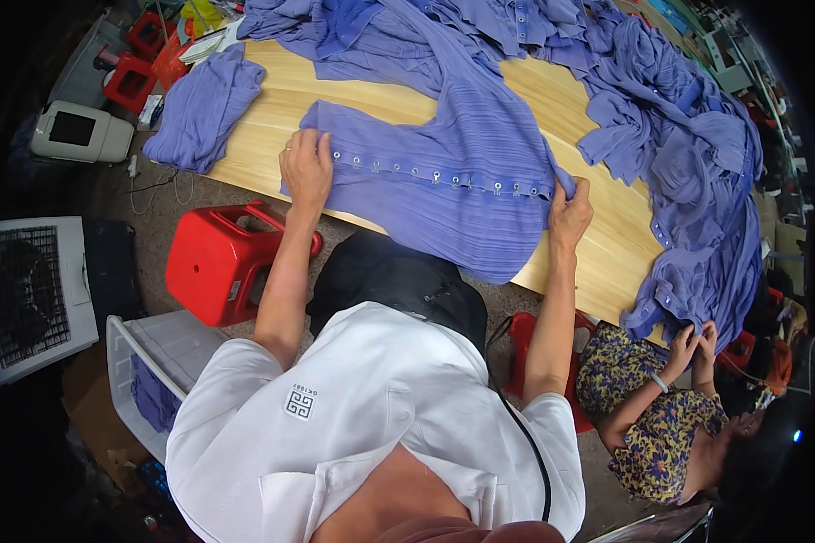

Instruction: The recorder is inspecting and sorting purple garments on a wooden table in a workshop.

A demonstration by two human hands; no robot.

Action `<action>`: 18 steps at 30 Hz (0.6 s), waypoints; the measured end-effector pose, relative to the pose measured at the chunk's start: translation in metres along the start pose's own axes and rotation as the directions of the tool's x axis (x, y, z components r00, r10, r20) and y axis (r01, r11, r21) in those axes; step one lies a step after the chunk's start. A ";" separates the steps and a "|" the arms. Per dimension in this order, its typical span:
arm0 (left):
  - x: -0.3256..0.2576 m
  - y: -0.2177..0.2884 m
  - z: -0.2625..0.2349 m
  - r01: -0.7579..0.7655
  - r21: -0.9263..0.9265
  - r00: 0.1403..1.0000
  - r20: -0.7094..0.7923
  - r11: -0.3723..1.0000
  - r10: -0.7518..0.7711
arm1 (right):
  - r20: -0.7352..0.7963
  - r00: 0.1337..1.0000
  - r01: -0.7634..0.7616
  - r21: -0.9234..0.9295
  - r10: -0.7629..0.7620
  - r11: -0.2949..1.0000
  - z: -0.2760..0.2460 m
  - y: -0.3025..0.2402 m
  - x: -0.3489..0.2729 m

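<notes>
On the chest of the white shirt point(407, 471), at the near side of the tabletop point(290, 81), a square emblem point(300, 404) of dark, maze-like lines, with a short row of dark capitals and digits point(302, 390) just beside it toward the hem, legible but upside down in this view. On the red stool point(215, 276), off the tabletop's near edge toward the left corner, a small pale label point(234, 290), too tiny to read. Beyond the left edge, dark markings on a small white packet point(151, 110), likewise unreadable.
</notes>
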State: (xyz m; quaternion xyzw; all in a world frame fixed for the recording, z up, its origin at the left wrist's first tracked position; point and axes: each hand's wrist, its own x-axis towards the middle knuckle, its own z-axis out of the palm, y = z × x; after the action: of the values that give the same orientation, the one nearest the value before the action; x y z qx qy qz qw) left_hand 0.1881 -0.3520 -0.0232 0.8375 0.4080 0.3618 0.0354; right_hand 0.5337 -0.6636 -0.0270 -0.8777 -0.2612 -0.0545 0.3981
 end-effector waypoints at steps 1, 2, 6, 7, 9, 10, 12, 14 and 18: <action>-0.003 -0.005 0.003 0.001 -0.004 1.000 0.002 1.000 -0.001 | -0.059 0.997 0.059 0.091 -0.054 0.994 -0.001 0.002 0.000; -0.006 -0.011 0.007 0.114 -0.072 0.993 -0.024 0.991 -0.116 | -0.059 0.997 0.059 0.088 -0.054 0.994 -0.001 0.006 -0.001; -0.007 -0.007 0.009 0.267 -0.113 0.964 0.032 0.957 -0.265 | -0.173 0.985 0.039 0.140 -0.014 0.989 -0.004 0.029 0.003; -0.007 -0.007 0.011 0.267 -0.118 0.964 0.031 0.956 -0.265 | -0.155 0.987 0.040 0.065 -0.029 0.997 -0.007 0.032 0.004; -0.008 -0.006 0.014 0.276 -0.144 0.961 0.025 0.950 -0.276 | -0.133 0.988 0.067 -0.042 -0.072 0.997 -0.012 0.039 0.004; -0.008 -0.004 0.016 0.195 -0.095 0.981 0.033 0.976 -0.193 | -0.133 0.989 0.063 -0.038 -0.067 0.997 -0.015 0.044 0.004; -0.006 -0.006 0.018 0.090 0.004 0.994 0.068 0.996 -0.090 | -0.119 0.987 0.080 -0.196 -0.104 0.977 -0.022 0.053 0.006; -0.001 -0.013 0.018 0.084 0.023 0.992 0.096 0.996 -0.086 | -0.112 0.986 0.089 -0.241 -0.119 0.966 -0.029 0.064 0.010; 0.007 -0.005 0.027 0.035 0.002 0.992 0.119 0.999 -0.035 | -0.126 0.983 0.085 -0.316 -0.130 0.945 -0.041 0.072 0.018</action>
State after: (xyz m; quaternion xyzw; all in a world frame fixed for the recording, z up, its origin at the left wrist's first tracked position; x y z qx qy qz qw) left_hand 0.2052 -0.3374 -0.0404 0.8502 0.4197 0.3107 0.0661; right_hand 0.5902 -0.7253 -0.0419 -0.9073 -0.2672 -0.1803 0.2701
